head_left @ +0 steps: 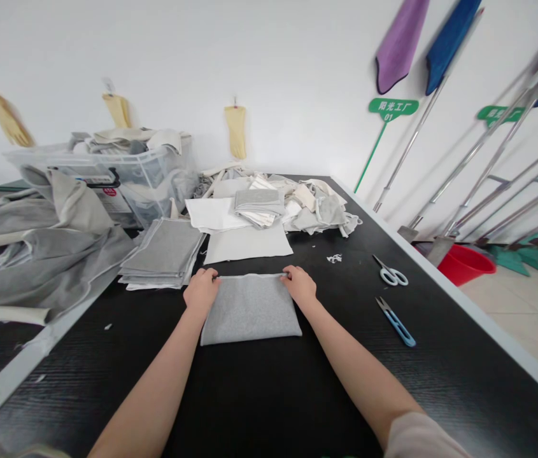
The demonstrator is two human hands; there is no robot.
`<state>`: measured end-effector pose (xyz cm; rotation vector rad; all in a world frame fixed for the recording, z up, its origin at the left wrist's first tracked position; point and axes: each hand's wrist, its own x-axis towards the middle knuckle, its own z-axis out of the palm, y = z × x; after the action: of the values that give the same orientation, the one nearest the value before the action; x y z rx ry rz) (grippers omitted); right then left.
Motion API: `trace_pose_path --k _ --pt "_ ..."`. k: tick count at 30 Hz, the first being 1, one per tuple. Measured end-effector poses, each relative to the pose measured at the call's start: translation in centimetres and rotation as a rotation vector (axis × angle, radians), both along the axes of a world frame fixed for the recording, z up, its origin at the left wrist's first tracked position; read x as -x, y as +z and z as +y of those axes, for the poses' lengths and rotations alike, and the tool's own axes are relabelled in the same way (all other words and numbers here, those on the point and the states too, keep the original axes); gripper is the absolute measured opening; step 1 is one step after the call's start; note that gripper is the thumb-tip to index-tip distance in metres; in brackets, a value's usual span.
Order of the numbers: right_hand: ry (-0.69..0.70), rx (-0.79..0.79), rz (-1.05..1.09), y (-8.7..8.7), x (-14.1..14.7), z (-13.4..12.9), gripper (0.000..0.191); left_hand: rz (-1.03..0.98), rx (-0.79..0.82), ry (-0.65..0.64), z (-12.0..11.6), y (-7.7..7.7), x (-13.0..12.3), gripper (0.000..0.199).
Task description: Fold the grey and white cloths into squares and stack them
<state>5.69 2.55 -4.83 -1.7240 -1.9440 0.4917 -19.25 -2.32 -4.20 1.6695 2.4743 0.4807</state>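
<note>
A grey rectangular cloth (252,310) lies in front of me on the black table. My left hand (202,291) pinches its far left corner, and my right hand (300,286) pinches the far right corner. Both hands are closed on the edge, which looks slightly raised between them. Just beyond the cloth lies a white cloth piece (249,244). A stack of grey cloths (163,251) sits to the left of my left hand. Farther back, a small folded grey bundle (259,202) rests on white cloth.
Scissors (390,272) and blue thread snips (396,323) lie on the right of the table (335,394). Loose scraps (326,207) are heaped at the back. A clear plastic bin (139,172) full of cloth and a grey fabric pile (49,242) stand left. A red bucket (467,264) is on the floor.
</note>
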Motion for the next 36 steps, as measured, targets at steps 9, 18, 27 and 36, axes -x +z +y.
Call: trace_pose_path --k 9,18,27,36 --pt "0.082 -0.121 -0.175 -0.54 -0.07 -0.12 0.017 -0.019 -0.041 -0.130 0.24 -0.41 0.27 0.025" --pt "0.071 -0.083 -0.083 -0.14 -0.13 -0.03 0.011 -0.063 -0.079 -0.066 0.29 -0.21 -0.04 0.016" --pt "0.041 -0.083 -0.092 -0.06 -0.29 0.02 0.013 -0.055 -0.168 -0.060 0.19 -0.37 0.24 0.023" --pt "-0.040 -0.057 -0.224 0.28 0.11 -0.41 0.015 0.027 -0.042 0.041 0.02 -0.37 0.21 0.024"
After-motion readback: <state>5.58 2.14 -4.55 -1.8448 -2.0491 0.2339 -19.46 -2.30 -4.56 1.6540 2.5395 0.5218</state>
